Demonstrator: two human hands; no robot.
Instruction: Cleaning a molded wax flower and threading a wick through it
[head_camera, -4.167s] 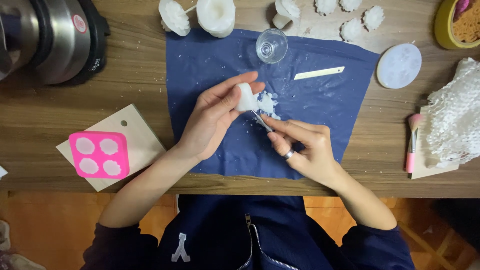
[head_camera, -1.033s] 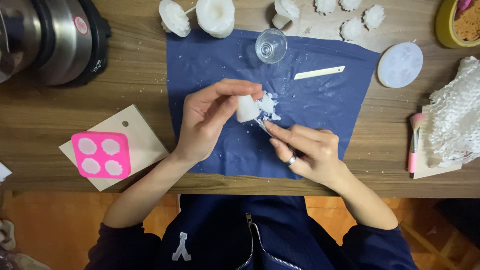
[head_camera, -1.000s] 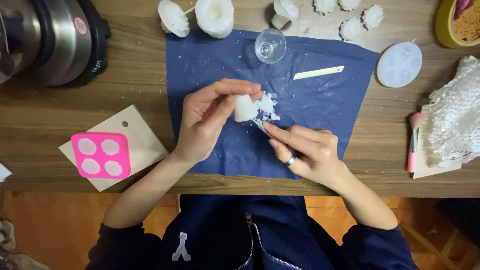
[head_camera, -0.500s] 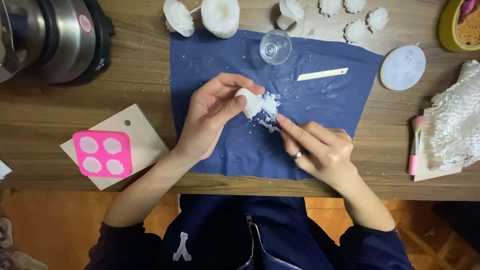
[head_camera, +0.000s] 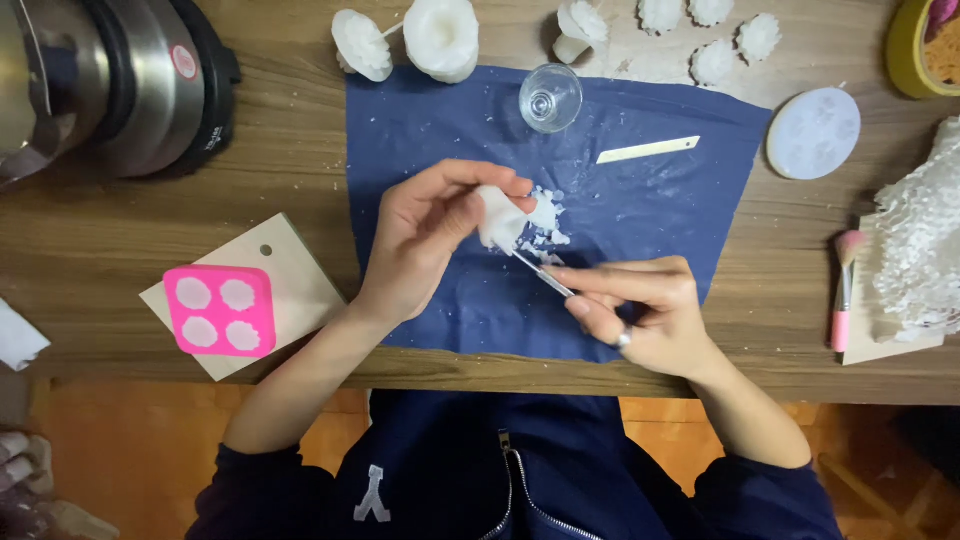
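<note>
My left hand (head_camera: 425, 230) pinches a small white wax piece (head_camera: 497, 215) above the dark blue cloth (head_camera: 650, 210). My right hand (head_camera: 640, 310), with a ring on one finger, grips a thin metal blade tool (head_camera: 540, 272) whose tip touches the underside of the wax piece. White wax shavings (head_camera: 545, 215) lie on the cloth just beyond the piece.
A small clear glass (head_camera: 550, 97) and a cream flat stick (head_camera: 648, 150) lie on the cloth. White flower-shaped wax pieces (head_camera: 440, 35) line the far edge. A metal pot (head_camera: 100, 80) stands at left, a pink mould (head_camera: 220, 310) on a wooden board, a round translucent mould (head_camera: 813, 132) and pink brush (head_camera: 842, 290) at right.
My left hand has turned the wax piece slightly between its fingers while the blade in my right hand kept working at its lower edge. More shavings lie on the cloth.
</note>
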